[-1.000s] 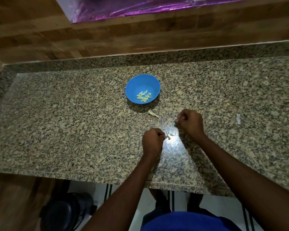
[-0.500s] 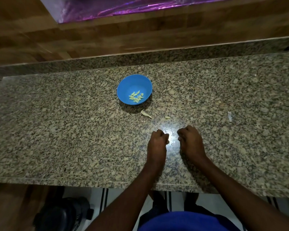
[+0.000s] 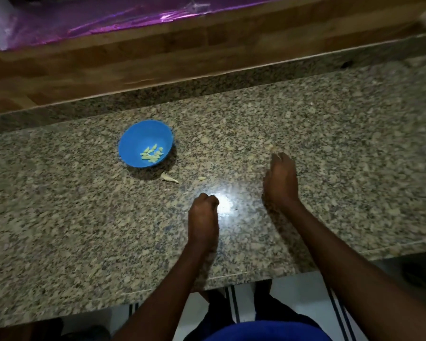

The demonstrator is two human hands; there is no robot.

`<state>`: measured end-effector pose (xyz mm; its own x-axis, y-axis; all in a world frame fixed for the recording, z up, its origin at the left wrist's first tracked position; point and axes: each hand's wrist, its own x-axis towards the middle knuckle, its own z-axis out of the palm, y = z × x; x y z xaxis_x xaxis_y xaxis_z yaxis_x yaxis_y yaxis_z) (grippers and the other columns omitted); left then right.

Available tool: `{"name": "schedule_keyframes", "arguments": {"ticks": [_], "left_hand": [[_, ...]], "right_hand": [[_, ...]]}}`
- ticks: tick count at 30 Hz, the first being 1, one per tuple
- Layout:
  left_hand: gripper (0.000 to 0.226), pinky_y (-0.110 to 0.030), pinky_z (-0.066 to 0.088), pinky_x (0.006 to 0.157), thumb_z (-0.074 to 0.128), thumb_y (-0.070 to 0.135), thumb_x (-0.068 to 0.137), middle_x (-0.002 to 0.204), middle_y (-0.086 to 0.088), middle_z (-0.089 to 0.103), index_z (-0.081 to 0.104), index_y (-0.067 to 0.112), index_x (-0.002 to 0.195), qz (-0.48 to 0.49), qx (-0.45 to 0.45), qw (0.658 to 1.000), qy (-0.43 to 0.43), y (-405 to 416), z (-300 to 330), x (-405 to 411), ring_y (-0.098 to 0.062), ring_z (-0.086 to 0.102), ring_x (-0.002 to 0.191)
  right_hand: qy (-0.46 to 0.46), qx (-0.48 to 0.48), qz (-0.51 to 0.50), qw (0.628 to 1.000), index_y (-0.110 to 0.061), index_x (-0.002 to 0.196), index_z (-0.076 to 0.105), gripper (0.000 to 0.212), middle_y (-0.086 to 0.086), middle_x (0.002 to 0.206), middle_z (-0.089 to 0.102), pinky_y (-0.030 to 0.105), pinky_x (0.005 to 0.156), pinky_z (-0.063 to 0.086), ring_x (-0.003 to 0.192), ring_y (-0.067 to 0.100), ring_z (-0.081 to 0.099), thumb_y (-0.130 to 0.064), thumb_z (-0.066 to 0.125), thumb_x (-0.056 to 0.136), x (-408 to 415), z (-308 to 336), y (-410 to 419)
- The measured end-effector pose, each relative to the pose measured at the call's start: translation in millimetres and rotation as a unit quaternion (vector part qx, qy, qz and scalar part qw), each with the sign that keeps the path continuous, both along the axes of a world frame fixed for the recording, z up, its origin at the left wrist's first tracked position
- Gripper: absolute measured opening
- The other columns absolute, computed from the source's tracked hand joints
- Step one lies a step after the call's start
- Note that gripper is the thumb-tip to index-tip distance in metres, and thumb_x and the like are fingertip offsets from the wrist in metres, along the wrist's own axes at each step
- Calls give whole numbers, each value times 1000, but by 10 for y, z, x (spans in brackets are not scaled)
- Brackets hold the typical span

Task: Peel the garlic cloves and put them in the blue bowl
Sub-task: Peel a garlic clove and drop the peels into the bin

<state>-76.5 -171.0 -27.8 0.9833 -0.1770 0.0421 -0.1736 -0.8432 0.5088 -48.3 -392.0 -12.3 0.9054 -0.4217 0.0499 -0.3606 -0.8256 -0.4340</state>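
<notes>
Speckled granite counter [image 3: 330, 143] is what we're looking down at, with a wood-panel wall behind its back edge and purple foil [image 3: 96, 13] up top. Our left hand [image 3: 203, 212] sits near the front edge, curled into a fist; we can't tell if anything's inside it. Our right hand [image 3: 280, 180] is stretched further toward the middle of the counter, fingers straight and close together, fingertips down by the surface with a pale scrap at them, too blurry to call. Just off the left fist, a small garlic clove [image 3: 202, 178] lies loose on the granite, and beside it a bit of papery skin [image 3: 169, 177]. Past that sits the blue bowl [image 3: 133, 143], toward the back edge, with a little pile of peeled cloves [image 3: 152, 153] in the bottom.
</notes>
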Motion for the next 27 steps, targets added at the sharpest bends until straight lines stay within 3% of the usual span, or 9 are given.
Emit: {"name": "schedule_keyframes", "arguments": {"ticks": [2,4,8,11,16,20,23,25,27], "left_hand": [[28,-31,32,58,70,-15,66,71,-5,53,59,10,64,-2,6,1000,-11,-63,29,20,-23,52,66],[32,-25,23,57,78,-15,57,67,-6,55,59,10,60,-28,50,998,-13,-130,45,42,-24,54,62],[27,-33,41,49,77,-13,57,65,-9,57,61,10,61,-45,80,996,11,-204,34,55,-28,58,59],[17,-36,41,53,74,-6,66,70,-12,60,64,7,69,-32,73,996,24,-179,76,22,-33,59,64],[18,-41,42,52,64,-6,75,70,-9,49,57,9,70,-10,46,999,13,5,129,-60,-28,50,63],[17,-29,40,61,64,-7,72,77,-8,59,69,9,75,40,17,999,16,249,125,-18,-23,56,69],[19,-30,40,69,64,-6,71,84,-8,64,72,8,81,73,-8,997,25,363,97,67,-25,60,78],[12,-34,42,71,65,-2,74,83,-10,63,70,7,79,65,15,998,17,384,80,111,-28,60,80],[7,-35,41,70,68,-1,78,81,-12,62,67,6,75,39,24,999,6,345,61,124,-27,58,77]], "right_hand": [[49,-13,-4,999,7,129,54,49,30,133,51,44,105,40,124,46,47,-1,61,81,76,-51,-230],[74,-31,19,997,6,122,56,40,27,129,53,42,102,41,121,43,48,1,55,82,50,-85,-243],[42,-20,45,998,3,99,61,30,22,108,59,37,80,48,103,36,54,14,56,72,-190,-141,42],[15,-37,74,997,1,92,62,33,17,101,60,35,73,45,96,33,54,18,55,65,-377,-179,258],[2,4,136,991,-1,96,61,27,14,102,57,31,74,40,96,29,52,14,61,74,-597,-268,623],[-3,-7,156,988,-5,88,62,28,8,97,60,24,67,28,94,25,52,14,68,68,-681,-329,851],[-54,-23,118,991,1,107,67,26,16,113,63,32,88,41,108,34,56,3,68,81,-659,-285,761],[-33,-48,18,998,1,125,60,41,22,132,55,40,107,34,125,38,48,-8,64,85,-546,-238,552],[30,-49,-81,995,3,135,50,55,26,142,45,45,112,32,133,40,39,-14,65,84,-427,-215,338]]}}
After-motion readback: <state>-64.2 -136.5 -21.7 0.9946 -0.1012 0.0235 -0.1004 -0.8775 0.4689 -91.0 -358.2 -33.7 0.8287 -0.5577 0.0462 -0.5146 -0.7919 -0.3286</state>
